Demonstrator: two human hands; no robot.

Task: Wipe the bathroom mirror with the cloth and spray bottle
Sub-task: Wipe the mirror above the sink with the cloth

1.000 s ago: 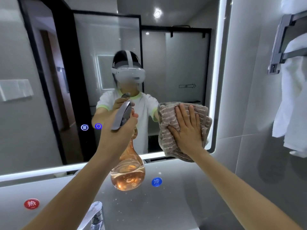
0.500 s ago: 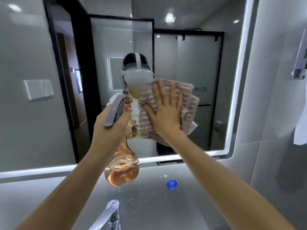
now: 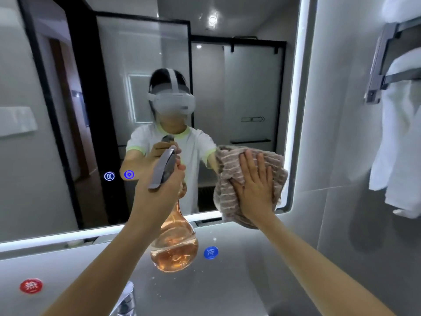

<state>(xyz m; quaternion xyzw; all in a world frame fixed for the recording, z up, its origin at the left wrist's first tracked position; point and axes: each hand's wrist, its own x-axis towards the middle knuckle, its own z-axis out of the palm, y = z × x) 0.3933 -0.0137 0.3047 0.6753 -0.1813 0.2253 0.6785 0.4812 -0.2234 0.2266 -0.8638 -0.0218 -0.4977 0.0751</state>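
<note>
Right hand (image 3: 254,188) flat, fingers spread upward, pressing striped cloth (image 3: 230,179) on mirror (image 3: 227,87), lower right corner of glass. Left hand (image 3: 159,179) wrapped round spray bottle (image 3: 174,242) neck, centre frame; long axis near vertical, amber bulb down, grey trigger head apparently aimed at mirror. Faucet (image 3: 127,299) bottom centre.

The ribbed cloth (image 3: 230,179) carries pale pink and grey-brown stripes. The bulbous clear spray bottle (image 3: 174,245) holds amber-orange liquid under a grey trigger head (image 3: 162,168). On the pale grey counter (image 3: 239,281), a blue round sticker (image 3: 211,252) sits at the bottle's three o'clock and a red round sticker (image 3: 31,285) at its eight o'clock. A white towel (image 3: 401,137) hangs on a dark grey rack (image 3: 379,74).
</note>
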